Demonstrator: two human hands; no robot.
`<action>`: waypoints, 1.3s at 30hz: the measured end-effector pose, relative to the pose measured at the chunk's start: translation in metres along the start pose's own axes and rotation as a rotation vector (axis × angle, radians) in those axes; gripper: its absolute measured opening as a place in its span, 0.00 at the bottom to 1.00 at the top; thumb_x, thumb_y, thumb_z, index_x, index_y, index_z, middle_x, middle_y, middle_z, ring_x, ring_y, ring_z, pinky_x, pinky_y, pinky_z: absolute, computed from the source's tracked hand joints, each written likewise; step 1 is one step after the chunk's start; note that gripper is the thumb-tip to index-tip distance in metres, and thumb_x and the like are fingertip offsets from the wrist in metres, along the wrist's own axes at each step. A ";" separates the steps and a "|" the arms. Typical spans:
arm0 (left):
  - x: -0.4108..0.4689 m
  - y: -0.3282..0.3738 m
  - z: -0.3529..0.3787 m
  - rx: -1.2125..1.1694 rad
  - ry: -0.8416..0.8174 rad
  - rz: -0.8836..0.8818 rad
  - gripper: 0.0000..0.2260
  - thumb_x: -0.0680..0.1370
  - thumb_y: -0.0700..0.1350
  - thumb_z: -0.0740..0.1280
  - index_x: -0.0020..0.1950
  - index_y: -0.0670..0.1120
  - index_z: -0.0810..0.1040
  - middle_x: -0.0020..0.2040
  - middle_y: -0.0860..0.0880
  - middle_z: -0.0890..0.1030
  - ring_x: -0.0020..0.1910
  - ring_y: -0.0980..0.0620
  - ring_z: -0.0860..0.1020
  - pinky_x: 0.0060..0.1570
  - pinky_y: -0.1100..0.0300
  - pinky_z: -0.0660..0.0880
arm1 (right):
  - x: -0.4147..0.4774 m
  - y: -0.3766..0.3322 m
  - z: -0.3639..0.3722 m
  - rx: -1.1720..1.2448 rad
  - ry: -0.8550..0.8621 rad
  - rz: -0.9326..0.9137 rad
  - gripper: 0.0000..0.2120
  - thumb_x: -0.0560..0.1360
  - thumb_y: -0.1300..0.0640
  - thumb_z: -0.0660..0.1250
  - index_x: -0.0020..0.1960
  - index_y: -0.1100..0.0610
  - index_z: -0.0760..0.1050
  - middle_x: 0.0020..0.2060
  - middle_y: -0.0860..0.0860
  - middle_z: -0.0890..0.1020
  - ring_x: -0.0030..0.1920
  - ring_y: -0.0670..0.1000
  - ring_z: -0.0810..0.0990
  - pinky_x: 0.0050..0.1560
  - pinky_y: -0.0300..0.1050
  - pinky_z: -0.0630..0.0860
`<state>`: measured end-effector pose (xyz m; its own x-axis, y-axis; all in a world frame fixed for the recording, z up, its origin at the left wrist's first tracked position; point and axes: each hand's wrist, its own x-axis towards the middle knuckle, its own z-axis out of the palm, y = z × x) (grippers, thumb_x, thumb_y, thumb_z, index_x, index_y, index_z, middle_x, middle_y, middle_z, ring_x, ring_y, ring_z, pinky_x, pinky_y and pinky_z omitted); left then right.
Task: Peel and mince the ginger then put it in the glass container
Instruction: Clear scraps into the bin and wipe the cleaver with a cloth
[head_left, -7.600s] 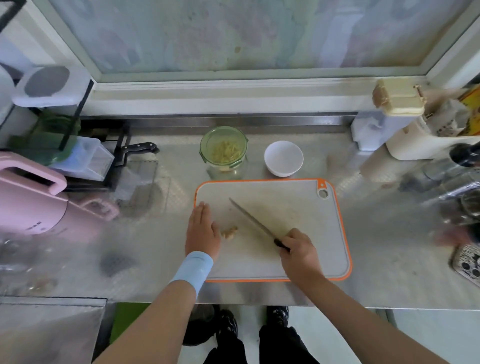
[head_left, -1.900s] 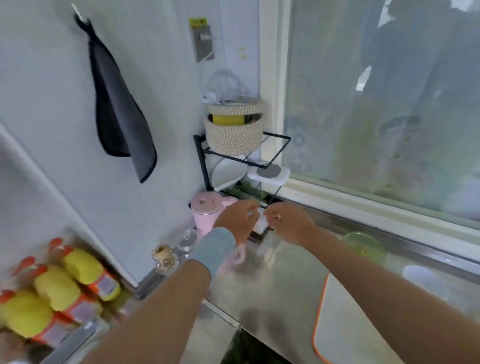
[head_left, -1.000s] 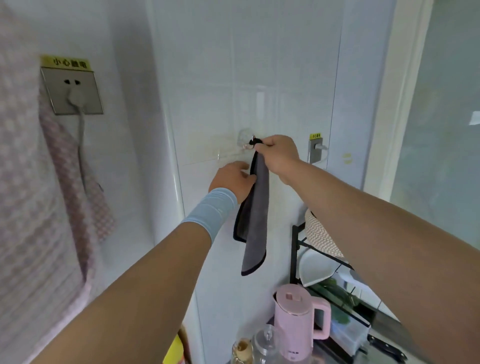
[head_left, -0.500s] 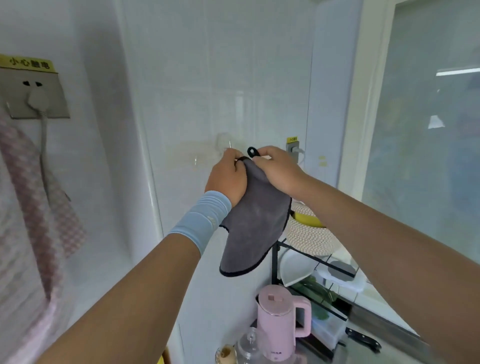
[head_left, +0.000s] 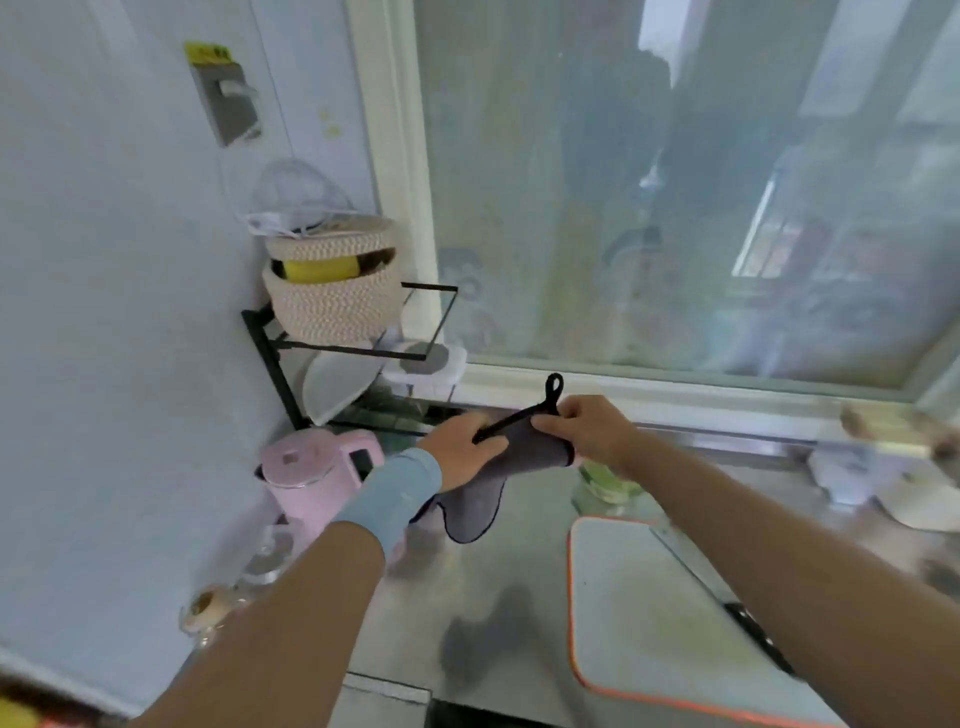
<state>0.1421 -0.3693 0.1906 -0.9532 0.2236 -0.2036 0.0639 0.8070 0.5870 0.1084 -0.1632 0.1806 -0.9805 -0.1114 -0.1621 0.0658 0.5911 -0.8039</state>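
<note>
kettle (head_left: 311, 475): pink, on the counter, left of and below the left hand
left hand (head_left: 460, 454): fingers curled round the cloth's left end
cloth (head_left: 519, 452): grey, dark trim, stretched between the 2 hands, flap hanging under the left hand (loop sticks up by the right thumb)
right hand (head_left: 587, 434): pinches the cloth's right end, near the left hand, apart from it
glass container (head_left: 605, 483): just under the right wrist, partly hidden, contents blurred
cutting board (head_left: 649, 623): orange rim, below the right forearm
knife (head_left: 753, 636): on the board, mostly behind the right forearm

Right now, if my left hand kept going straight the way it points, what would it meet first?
Probably your right hand: the left hand points toward it along the grey cloth both hold, though depth is unclear.
</note>
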 end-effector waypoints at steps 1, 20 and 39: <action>0.010 0.011 0.024 -0.010 -0.050 0.002 0.12 0.78 0.56 0.66 0.51 0.48 0.74 0.47 0.50 0.78 0.46 0.49 0.76 0.46 0.55 0.71 | -0.005 0.024 -0.008 0.018 0.013 0.034 0.18 0.73 0.50 0.74 0.35 0.57 0.69 0.29 0.52 0.69 0.32 0.51 0.67 0.33 0.43 0.62; 0.078 0.112 0.261 -0.341 0.022 -0.441 0.07 0.78 0.44 0.66 0.55 0.47 0.72 0.49 0.49 0.78 0.51 0.46 0.77 0.49 0.56 0.71 | -0.089 0.392 -0.068 -0.569 -0.239 0.400 0.19 0.76 0.56 0.66 0.64 0.59 0.67 0.60 0.56 0.75 0.58 0.57 0.77 0.53 0.45 0.72; 0.075 0.119 0.264 -0.123 0.226 -0.115 0.17 0.84 0.49 0.53 0.69 0.43 0.71 0.59 0.45 0.76 0.58 0.45 0.76 0.55 0.56 0.72 | -0.047 0.276 -0.120 0.342 -0.273 0.577 0.09 0.81 0.50 0.59 0.49 0.55 0.71 0.31 0.52 0.70 0.22 0.49 0.62 0.26 0.36 0.59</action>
<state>0.1562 -0.1123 0.0383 -0.9947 -0.0042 -0.1024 -0.0715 0.7443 0.6641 0.1504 0.1013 0.0346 -0.6932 -0.0791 -0.7164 0.6574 0.3380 -0.6735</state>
